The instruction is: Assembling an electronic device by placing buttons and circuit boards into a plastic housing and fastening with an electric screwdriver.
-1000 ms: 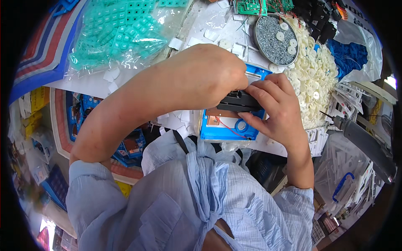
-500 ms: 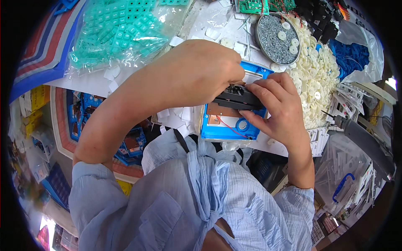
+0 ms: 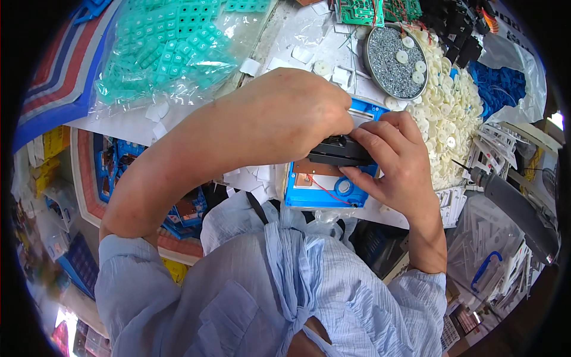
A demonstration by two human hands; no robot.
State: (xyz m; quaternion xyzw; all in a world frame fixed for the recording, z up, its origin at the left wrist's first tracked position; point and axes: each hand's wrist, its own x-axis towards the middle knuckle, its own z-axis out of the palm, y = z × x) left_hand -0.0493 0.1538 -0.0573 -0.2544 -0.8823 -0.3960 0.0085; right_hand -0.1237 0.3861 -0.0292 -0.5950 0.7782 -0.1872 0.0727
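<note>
A blue plastic calculator case (image 3: 327,198) lies open-faced on the table in front of me, with a brown circuit board (image 3: 324,169) and a red wire inside. Across the board sits a long black plastic part (image 3: 340,156). My right hand (image 3: 397,163) grips its right end, thumb on the near side and fingers on the far side. My left hand (image 3: 309,113) is curled closed over the part's left end. Its fingertips are hidden behind the hand, so what they pinch does not show.
Cream plastic discs (image 3: 443,119) heap up at the right, beside a round tin of small screws (image 3: 389,65). Clear bags of green keypads (image 3: 172,44) lie back left. A grey-handled tool with a thin shaft (image 3: 514,211) juts in at right. Blue cases (image 3: 184,217) fill a container below left.
The view has shifted slightly, so the table things sit a little lower. Both hands stay at the black plastic part, with little visible movement.
</note>
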